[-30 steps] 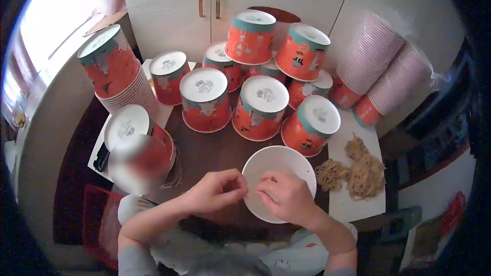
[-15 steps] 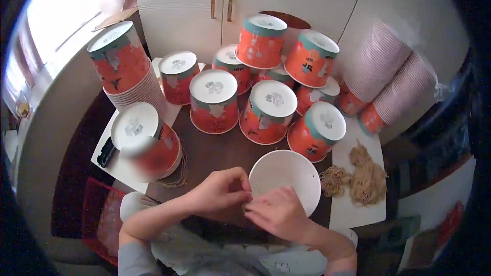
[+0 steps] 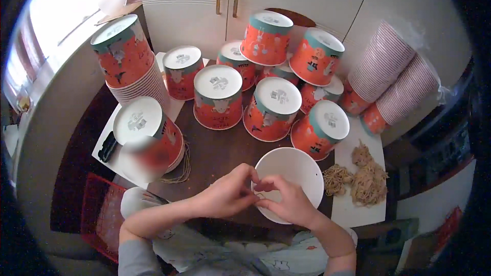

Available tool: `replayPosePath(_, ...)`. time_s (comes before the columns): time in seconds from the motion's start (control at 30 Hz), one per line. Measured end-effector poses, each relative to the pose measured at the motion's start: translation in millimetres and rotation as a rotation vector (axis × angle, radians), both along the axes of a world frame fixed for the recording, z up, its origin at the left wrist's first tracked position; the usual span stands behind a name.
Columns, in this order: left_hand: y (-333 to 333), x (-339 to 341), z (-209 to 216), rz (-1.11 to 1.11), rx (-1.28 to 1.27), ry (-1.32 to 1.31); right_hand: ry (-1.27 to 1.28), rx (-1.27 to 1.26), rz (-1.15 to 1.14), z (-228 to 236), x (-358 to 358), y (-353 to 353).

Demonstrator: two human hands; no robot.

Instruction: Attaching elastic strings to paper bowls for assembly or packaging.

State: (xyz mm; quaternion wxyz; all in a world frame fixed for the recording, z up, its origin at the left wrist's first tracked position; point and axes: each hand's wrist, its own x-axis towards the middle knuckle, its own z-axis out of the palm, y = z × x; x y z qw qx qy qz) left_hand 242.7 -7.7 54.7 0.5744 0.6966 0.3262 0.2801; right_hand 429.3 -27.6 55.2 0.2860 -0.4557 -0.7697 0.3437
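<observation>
An open paper bucket (image 3: 302,174), white inside with a small dark hole in its right wall, stands in front of me. My left hand (image 3: 232,190) is closed in a pinch at its left rim. Just to the right, my right hand (image 3: 287,200) reaches over the bucket's opening, thumb and fingers pinched too. Between the fingertips a short bit of thin cord (image 3: 262,194) shows; most of it is hidden by the fingers. Several orange buckets with teal bands, such as this near one (image 3: 272,110), stand upside down beyond.
Tan cord bundles (image 3: 369,186) lie on a white sheet at the right. Behind them lean two long stacks of nested buckets (image 3: 381,64) in clear plastic. More bucket stacks (image 3: 138,89) stand left, beside a black tool (image 3: 107,147). A red crate (image 3: 102,214) sits lower left.
My right hand has rolled so its thumb and forefinger show apart from the left fingertips, over the bucket. The view has shifted slightly. The buckets stay put.
</observation>
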Motion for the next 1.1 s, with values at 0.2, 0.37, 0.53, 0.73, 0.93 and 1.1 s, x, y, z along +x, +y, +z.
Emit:
replayPosePath(0.2,-2,0,-5,0.019,0.132,-0.005,0.014,0.084,0.048,1,-2,-2)
replayPosePath(0.37,-2,-1,1,0.027,-0.125,-0.161,-0.065,0.243,0.036,1,-3,-5)
replayPosePath(0.53,2,-7,4,-0.009,-0.119,-0.069,-0.012,0.229,0.008,2,-3,-4)
replayPosePath(0.73,-5,-10,4,0.191,0.735,0.327,0.072,-0.034,-0.087,2,0,-2)
replayPosePath(0.93,-19,3,-6,0.193,0.747,0.422,0.198,-0.174,-0.074,-1,0,0)
replayPosePath(1.1,-17,6,-10,0.231,0.804,0.432,0.280,-0.262,-0.057,-7,2,0)
